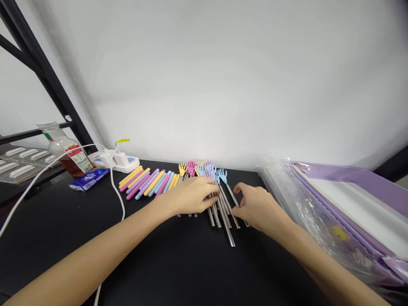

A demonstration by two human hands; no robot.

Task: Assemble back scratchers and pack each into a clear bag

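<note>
Metal-rod back scratchers (227,225) with small claw-shaped heads in blue, yellow, pink and purple lie in a loose bunch on the black table (153,263). Over the middle of the bunch, my left hand (194,195) has its fingers curled around some of the rods; how many is hidden. My right hand (255,206) is at the right edge of the bunch, thumb and forefinger apart beside a blue-headed back scratcher (223,176). Left of the bunch, a row of yellow, pink, purple and blue handle tubes (148,182) lies side by side, partly behind my left forearm.
At left are a bottle of brown liquid (68,148), a blue packet (89,179), and a white power strip (123,161) with a cable (117,191) crossing the table. A purple box (344,170) and clear plastic bags (283,195) lie at right. A white wall stands behind.
</note>
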